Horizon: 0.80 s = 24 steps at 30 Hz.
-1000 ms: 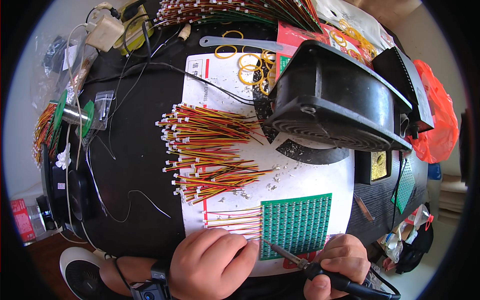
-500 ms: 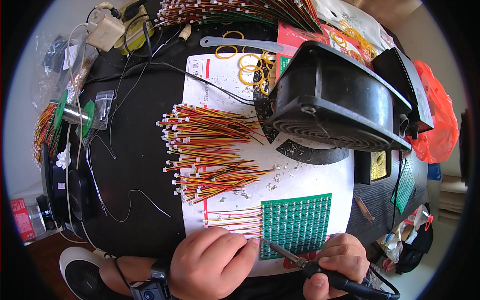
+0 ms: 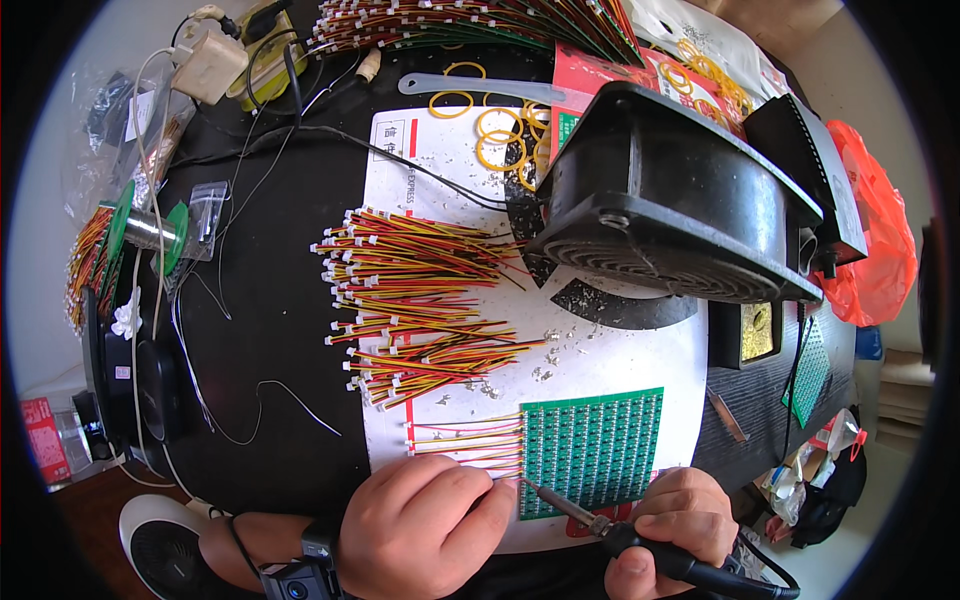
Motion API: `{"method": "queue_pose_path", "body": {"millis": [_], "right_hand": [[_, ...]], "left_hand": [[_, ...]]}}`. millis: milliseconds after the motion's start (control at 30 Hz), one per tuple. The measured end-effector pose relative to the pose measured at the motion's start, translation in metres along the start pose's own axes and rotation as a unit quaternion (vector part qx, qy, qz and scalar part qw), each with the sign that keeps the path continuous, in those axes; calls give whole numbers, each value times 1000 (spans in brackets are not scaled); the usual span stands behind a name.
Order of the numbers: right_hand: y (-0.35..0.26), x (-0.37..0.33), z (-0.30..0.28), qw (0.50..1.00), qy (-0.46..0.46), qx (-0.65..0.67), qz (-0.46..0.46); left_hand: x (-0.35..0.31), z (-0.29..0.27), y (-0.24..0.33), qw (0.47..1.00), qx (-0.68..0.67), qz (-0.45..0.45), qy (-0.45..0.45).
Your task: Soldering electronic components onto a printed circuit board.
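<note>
My right hand [image 3: 690, 522] is wrapped round the black handle of a soldering iron [image 3: 590, 518]. The iron's tip meets the left edge of a green circuit board [image 3: 592, 450], which is covered in rows of small parts. Next to that edge my left hand [image 3: 428, 522] is closed, its fingertips pinching a thin wire lead [image 3: 507, 479] at the board; the thumb is hidden. Several joined wire leads [image 3: 460, 440], with white plugs at their far ends, run leftward from the board just beyond my left hand.
Loose red, yellow and black wire leads [image 3: 430, 300] lie in bunches on a white sheet [image 3: 620, 360]. A black fan [image 3: 690, 190] stands at the right beyond the board. Farther right is a tip-cleaning box [image 3: 758, 332]. A solder spool [image 3: 150, 228] sits at the left; yellow rubber bands [image 3: 500, 150] lie behind.
</note>
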State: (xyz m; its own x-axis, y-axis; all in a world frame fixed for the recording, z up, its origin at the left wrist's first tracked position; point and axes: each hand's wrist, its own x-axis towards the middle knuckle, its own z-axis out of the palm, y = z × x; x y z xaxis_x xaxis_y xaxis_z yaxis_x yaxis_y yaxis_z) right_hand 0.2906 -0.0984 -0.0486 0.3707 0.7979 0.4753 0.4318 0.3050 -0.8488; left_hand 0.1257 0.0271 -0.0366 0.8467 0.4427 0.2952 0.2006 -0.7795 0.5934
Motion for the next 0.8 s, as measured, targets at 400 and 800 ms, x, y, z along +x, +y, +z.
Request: {"method": "queue_pose_path", "body": {"millis": [400,800], "right_hand": [[6,0,-1,998,24,29,-49],[20,-7,7,987,104,63,-105]], "left_hand": [[-1,0,0,1000,-3,-2,-1],[7,-32,-12,983,81,-112,123]]}}
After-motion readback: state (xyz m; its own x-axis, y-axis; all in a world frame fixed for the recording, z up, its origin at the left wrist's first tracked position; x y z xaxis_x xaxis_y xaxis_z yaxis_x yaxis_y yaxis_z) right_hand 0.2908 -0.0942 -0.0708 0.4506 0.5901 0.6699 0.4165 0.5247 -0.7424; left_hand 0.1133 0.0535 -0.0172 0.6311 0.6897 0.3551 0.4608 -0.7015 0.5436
